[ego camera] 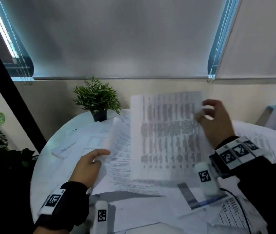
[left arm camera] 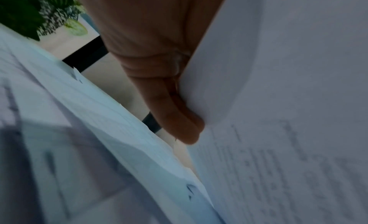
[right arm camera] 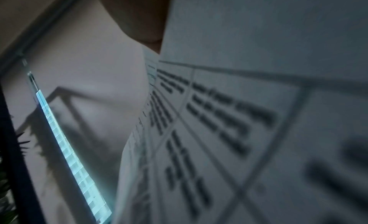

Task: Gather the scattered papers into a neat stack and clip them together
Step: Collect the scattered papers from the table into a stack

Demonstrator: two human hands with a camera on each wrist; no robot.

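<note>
Gathering in its early stage is shown. A printed table sheet (ego camera: 166, 132) is held raised above the round white worktop (ego camera: 46, 166) by the right hand (ego camera: 215, 120), whose grip is pinched on the sheet's far right edge; in the right wrist view the same sheet (right arm camera: 249, 133) is seen close up with a thumb (right arm camera: 139, 22) against it. A text sheet (ego camera: 118, 149) is lifted at its left edge by the left hand (ego camera: 88, 168); in the left wrist view its fingers (left arm camera: 179, 120) are seen curled under the paper's edge (left arm camera: 259, 85), so this grip is closed on that sheet. The two lifted sheets overlap near the centre of the worktop but are not yet squared to one another.

Loose papers (ego camera: 142, 215) are still spread flat over the near and right parts of the worktop, and further ones (ego camera: 83, 141) lie to the left, near a small folded slip (ego camera: 61, 152). No neat stack is formed as yet, and no clip can be made out in any view.

It is judged that only the first sheets are collected; left to do are the remaining pick-ups, the squaring of the edges and the clipping. A potted plant (ego camera: 98, 102) stands at the far edge of the worktop, apart from the lifted sheets.
</note>
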